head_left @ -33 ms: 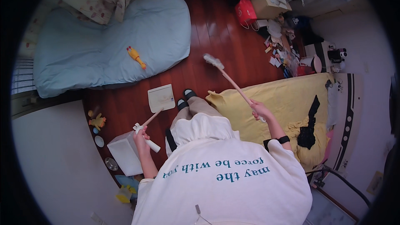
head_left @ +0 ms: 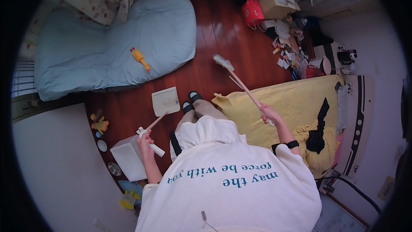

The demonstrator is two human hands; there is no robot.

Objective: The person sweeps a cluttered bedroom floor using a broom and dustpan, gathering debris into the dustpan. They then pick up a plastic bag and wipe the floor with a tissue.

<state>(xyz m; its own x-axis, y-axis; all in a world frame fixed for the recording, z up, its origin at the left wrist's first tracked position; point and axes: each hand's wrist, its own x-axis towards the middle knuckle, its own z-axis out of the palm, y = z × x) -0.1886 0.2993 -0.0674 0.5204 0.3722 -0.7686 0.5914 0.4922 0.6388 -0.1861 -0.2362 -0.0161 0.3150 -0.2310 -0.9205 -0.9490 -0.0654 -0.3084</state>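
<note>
The right hand, clenched round a long pinkish-handled broom with a pale fuzzy head, has swung that head slightly rightward, leaving it well apart from the flat white plastic dustpan. The left hand grips the dustpan's upright handle, its pan lying on the reddish-brown wooden floor. Dark slippers stand between the tools, while a puffy light-blue bedding pile and a yellow-sheeted bed hem in the floor.

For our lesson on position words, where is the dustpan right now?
In the head view, the dustpan is left of centre, below the blue cushion and left of both feet, with its handle in the left hand.
</note>
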